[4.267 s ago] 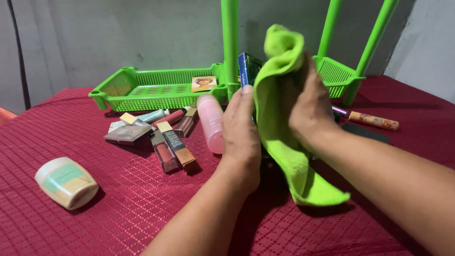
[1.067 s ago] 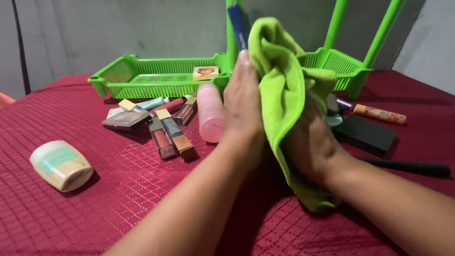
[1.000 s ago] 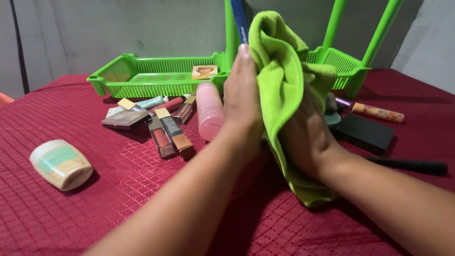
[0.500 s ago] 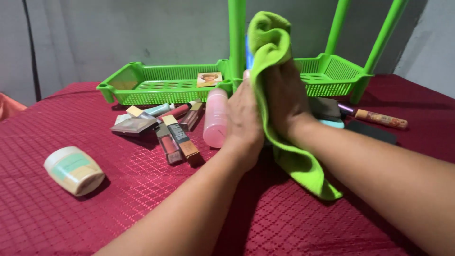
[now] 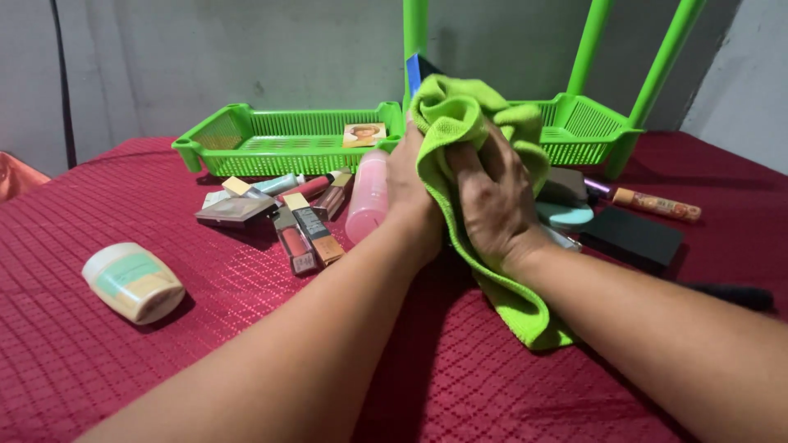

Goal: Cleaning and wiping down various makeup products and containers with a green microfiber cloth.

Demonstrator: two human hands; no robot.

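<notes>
My left hand [image 5: 408, 190] grips a blue box [image 5: 415, 71], of which only the top corner shows above the cloth. My right hand [image 5: 491, 197] presses a lime green cloth [image 5: 450, 123] over the box; the cloth hangs down onto the red tablecloth [image 5: 164, 353]. Both hands are raised above the table in front of the green plastic rack [image 5: 279, 146].
A pink bottle [image 5: 367, 197], several lip gloss tubes [image 5: 305, 236] and a compact [image 5: 234, 211] lie left of my hands. A cream jar [image 5: 133, 281] lies at the left. At the right are a black case [image 5: 632, 238], a teal compact [image 5: 565, 215] and an orange tube [image 5: 657, 205]. The rack's green poles [image 5: 593, 45] stand behind.
My hands and the cloth have come lower, and my right hand has shifted over the cloth from the top of the box down its side.
</notes>
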